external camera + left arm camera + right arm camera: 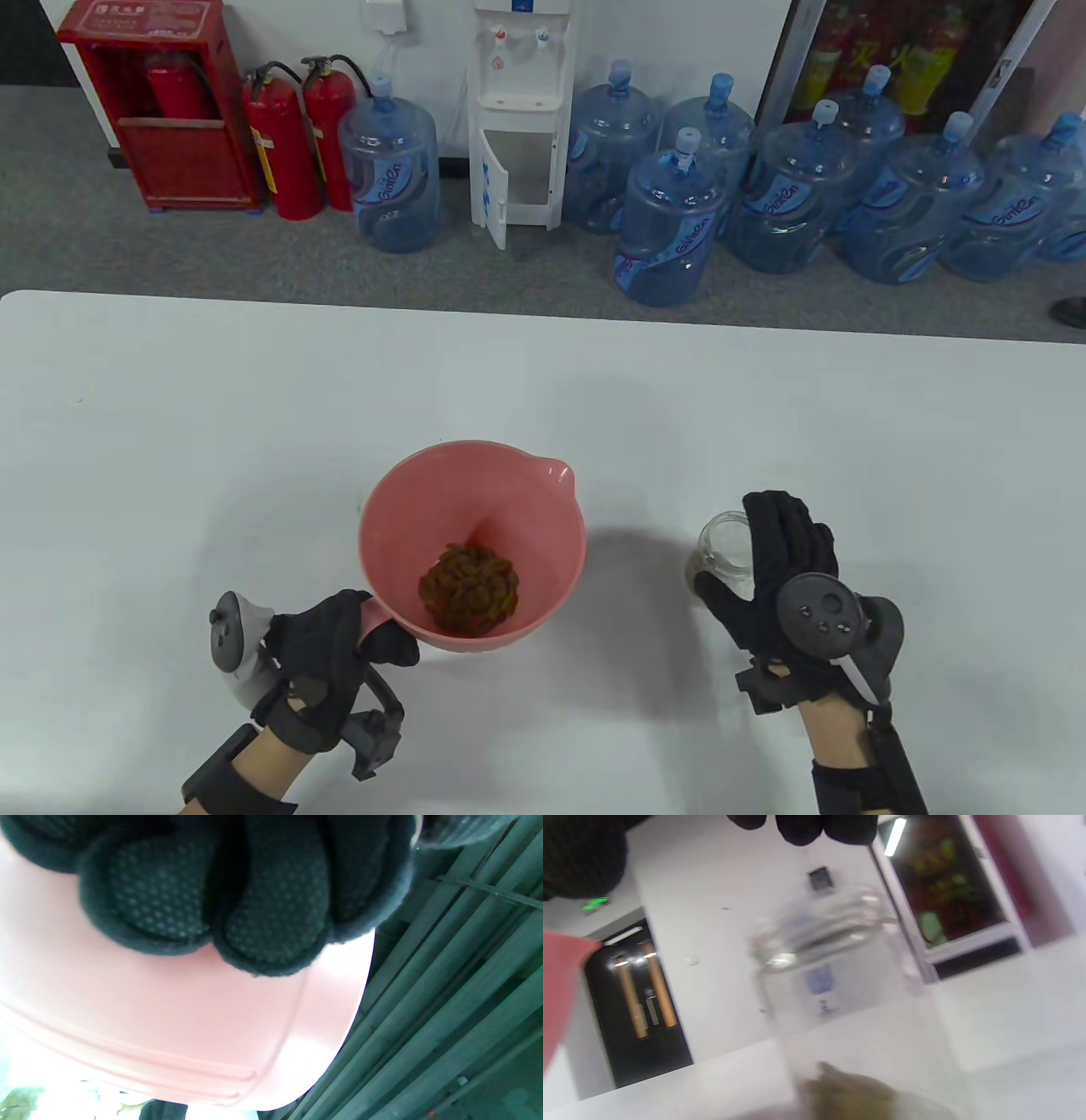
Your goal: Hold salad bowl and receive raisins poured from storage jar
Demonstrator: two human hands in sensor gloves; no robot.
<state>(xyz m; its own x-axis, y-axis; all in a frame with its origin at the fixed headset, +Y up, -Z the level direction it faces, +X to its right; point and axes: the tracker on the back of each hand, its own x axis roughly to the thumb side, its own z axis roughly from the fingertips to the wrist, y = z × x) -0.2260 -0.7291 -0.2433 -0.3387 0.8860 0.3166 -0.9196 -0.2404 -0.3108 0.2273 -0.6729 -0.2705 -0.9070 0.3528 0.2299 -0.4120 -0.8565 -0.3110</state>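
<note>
The pink salad bowl (509, 501) is held a little above the white table with a heap of raisins (468, 588) at its bottom. My left hand (382, 632) grips the bowl's tab handle at its near-left rim. In the left wrist view my fingers (271, 912) press on the bowl's pink outer wall (191, 1018). The glass storage jar (719, 528) stands upright to the right with no lid. My right hand (731, 548) is spread open around it, thumb at its left. The right wrist view shows the jar (831, 984) blurred, a few raisins (848, 1090) left inside, and my fingertips (801, 827) above it.
The table's far edge (543, 318) runs across the middle of the table view. Beyond it, water bottles (670, 229), fire extinguishers (280, 144) and a dispenser stand on the floor. A pink edge of the bowl (560, 984) shows at the left of the right wrist view.
</note>
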